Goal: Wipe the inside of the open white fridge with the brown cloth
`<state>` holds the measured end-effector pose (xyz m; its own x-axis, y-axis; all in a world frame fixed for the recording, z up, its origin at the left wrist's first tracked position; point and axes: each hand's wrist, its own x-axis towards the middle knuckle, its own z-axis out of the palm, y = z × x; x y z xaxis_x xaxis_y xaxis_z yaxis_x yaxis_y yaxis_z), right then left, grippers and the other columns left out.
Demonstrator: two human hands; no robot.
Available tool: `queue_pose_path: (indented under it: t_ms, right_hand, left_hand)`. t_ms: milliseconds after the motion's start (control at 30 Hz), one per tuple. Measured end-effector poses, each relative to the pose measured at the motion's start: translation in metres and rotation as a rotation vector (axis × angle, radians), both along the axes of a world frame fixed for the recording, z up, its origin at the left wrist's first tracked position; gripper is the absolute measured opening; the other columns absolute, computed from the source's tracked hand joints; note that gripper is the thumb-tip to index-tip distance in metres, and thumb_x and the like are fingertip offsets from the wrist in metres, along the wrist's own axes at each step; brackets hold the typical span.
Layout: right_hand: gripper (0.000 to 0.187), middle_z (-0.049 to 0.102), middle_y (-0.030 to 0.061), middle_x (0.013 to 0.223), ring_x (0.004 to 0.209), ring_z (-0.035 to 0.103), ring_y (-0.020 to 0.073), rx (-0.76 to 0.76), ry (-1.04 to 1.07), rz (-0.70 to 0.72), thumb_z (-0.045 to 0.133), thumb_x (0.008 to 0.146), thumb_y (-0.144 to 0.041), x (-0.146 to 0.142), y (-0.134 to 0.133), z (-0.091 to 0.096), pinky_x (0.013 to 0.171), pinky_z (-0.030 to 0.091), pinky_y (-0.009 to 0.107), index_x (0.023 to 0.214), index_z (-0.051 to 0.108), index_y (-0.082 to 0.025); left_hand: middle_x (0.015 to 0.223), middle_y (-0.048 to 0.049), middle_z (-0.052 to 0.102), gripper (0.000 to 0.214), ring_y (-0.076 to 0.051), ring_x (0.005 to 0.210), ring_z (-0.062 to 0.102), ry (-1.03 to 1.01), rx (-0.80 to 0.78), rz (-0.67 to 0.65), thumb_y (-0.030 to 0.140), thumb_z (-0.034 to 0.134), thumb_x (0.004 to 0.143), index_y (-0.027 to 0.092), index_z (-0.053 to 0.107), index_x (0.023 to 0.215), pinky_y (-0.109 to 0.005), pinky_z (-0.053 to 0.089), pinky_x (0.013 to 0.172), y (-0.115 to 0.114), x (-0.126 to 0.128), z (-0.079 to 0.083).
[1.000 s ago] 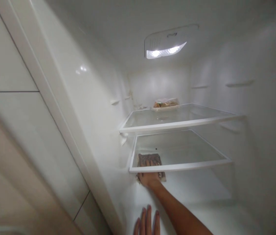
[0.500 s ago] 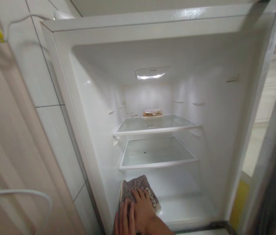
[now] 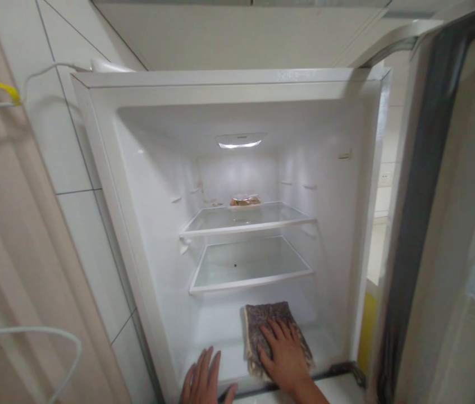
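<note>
A folded grey-brown cloth [image 3: 265, 322] lies on the floor of the fridge [image 3: 229, 87], toward the right of its lower compartment. My right hand [image 3: 283, 353] rests flat on the cloth with its fingers spread. Lower and to the left, my left hand [image 3: 206, 379] is held by the fridge's front edge, fingers stretched out and nothing in them. The bottom of the frame cuts off part of it.
Above the hands are two glass shelves [image 3: 252, 280] with white rims. A clear-wrapped food pack [image 3: 245, 201] sits on the upper one. The open fridge door [image 3: 443, 235] stands at the right. A tiled wall [image 3: 80, 235] and a pinkish panel [image 3: 22, 235] flank the left.
My right hand and the cloth have moved from the left to the right across the fridge floor. My left hand is now apart from the cloth. The view has shifted, showing more of the door.
</note>
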<state>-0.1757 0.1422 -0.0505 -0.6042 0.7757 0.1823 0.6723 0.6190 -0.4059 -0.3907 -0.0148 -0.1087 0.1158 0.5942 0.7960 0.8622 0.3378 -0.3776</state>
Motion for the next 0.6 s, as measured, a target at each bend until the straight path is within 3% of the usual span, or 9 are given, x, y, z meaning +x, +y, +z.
queue_pose_path:
  t_ms: [133, 233, 433, 600]
  right_hand:
    - [0.054, 0.054, 0.0061, 0.154, 0.145, 0.044, 0.0349, 0.096, -0.082, -0.219, 0.039, 0.094, -0.048, 0.038, 0.026, -0.003, 0.125, 0.021, 0.057, 0.14, 0.061, -0.029]
    - [0.054, 0.055, 0.0073, 0.153, 0.143, 0.046, 0.0346, 0.145, -0.12, -0.26, 0.038, 0.095, -0.045, 0.047, 0.032, -0.003, 0.124, 0.023, 0.057, 0.14, 0.061, -0.028]
    - [0.052, 0.056, 0.0097, 0.152, 0.143, 0.045, 0.0352, 0.087, -0.123, -0.258, 0.036, 0.096, -0.043, 0.029, 0.019, 0.001, 0.123, 0.021, 0.06, 0.141, 0.06, -0.028]
    - [0.052, 0.057, 0.0114, 0.15, 0.141, 0.046, 0.0381, 0.072, -0.04, -0.213, 0.04, 0.096, -0.047, 0.001, -0.013, 0.01, 0.122, 0.021, 0.062, 0.141, 0.06, -0.03]
  left_hand:
    - [0.122, -0.0078, 0.076, 0.052, -0.024, 0.115, 0.065, -0.004, 0.001, -0.001, 0.048, 0.066, 0.079, 0.02, 0.065, 0.123, -0.038, 0.043, 0.099, -0.002, 0.004, 0.009]
    - [0.122, -0.0077, 0.076, 0.051, -0.024, 0.116, 0.064, -0.033, 0.013, -0.002, 0.047, 0.066, 0.079, 0.02, 0.065, 0.123, -0.039, 0.042, 0.101, -0.002, 0.01, 0.011]
    - [0.123, -0.0086, 0.075, 0.053, -0.026, 0.116, 0.064, -0.105, 0.007, -0.002, 0.052, 0.063, 0.08, 0.022, 0.063, 0.124, -0.041, 0.039, 0.103, 0.002, 0.01, 0.005]
    - [0.126, -0.0129, 0.073, 0.059, -0.028, 0.119, 0.063, -0.209, 0.004, 0.0, 0.045, 0.059, 0.083, 0.017, 0.054, 0.134, -0.044, 0.039, 0.104, 0.008, 0.01, -0.005]
